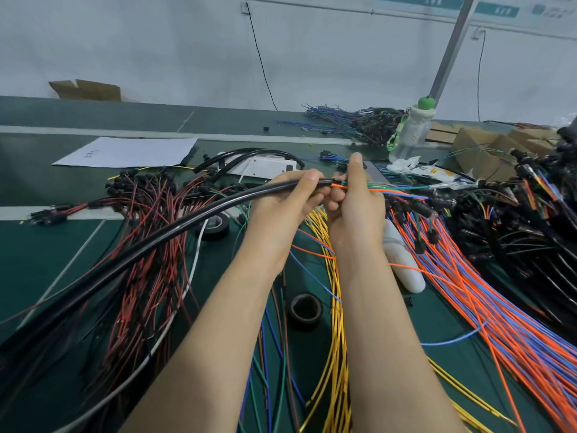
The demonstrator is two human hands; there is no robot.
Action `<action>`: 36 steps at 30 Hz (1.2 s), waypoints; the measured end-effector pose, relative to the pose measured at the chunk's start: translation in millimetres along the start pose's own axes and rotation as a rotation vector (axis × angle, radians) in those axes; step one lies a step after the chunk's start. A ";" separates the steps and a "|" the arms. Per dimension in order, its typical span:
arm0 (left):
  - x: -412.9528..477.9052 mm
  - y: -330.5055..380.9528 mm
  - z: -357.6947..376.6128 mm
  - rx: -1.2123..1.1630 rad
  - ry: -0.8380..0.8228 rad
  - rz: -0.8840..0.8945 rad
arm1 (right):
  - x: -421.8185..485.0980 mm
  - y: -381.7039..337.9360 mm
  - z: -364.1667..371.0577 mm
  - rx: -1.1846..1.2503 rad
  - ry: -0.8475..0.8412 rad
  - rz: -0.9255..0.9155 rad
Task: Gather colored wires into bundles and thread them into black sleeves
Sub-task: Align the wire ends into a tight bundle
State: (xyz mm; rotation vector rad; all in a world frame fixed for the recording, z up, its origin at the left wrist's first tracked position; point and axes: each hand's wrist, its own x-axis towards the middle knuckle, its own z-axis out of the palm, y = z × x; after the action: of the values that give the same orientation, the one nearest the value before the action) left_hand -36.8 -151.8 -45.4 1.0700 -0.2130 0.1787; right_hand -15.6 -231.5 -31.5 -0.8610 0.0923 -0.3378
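Writing: white paper sheet (pixel 125 151) at far left carries a few handwritten marks, too small to read. Teal wall signs (pixel 496 9) at top right are blurred and unreadable. No brands legible.

Black sleeve (pixel 175 229) is a glossy, smooth, round tube. It curves up from the near left to the hands at centre. Left hand (pixel 290 198) grips the sleeve's end, fingers curled round it, thumb on top. Right hand (pixel 356 210) sits just beside it, touching, and pinches the colored wires (pixel 384 189) right at the sleeve mouth, one finger pointing up. The wires are thin orange, green and blue strands trailing off to the right.

Green matte table (pixel 46 260) below. Red-black wire heap (pixel 150 245) on the left, yellow wires (pixel 337 307) under the forearms, orange-blue wires (pixel 499 307) on the right. Two black tape rolls, one near (pixel 304 309) and one further left (pixel 215 226). Clear plastic bottle (pixel 412 132) with a green cap at far right.
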 end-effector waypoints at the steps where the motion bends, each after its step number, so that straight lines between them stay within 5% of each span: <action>1: -0.2 0.3 0.9 -0.025 0.015 -0.034 | 0.0 0.5 -0.6 -0.004 -0.010 -0.017; 9: 2.7 5.6 -7.5 -0.091 0.064 -0.296 | 3.6 7.0 -2.2 -0.268 -0.023 -0.033; 16: 10.0 14.2 -15.5 -0.375 0.189 -0.273 | 4.1 -7.4 -5.5 0.444 -0.171 0.178; 24: 7.6 6.4 -13.3 -0.299 0.124 -0.271 | 3.6 -1.2 -1.0 0.193 -0.019 0.057; 33: 6.3 1.0 -11.0 -0.205 0.047 -0.288 | -3.0 6.8 3.6 0.014 -0.079 0.202; 36: 8.0 4.1 -14.1 -0.296 0.106 -0.283 | -3.6 5.5 5.1 0.140 -0.146 0.254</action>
State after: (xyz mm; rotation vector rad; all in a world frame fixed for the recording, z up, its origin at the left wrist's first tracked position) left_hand -28.9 -137.2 -46.4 0.7826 0.0099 -0.0511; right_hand -16.5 -223.3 -32.5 -0.7233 0.0410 -0.0417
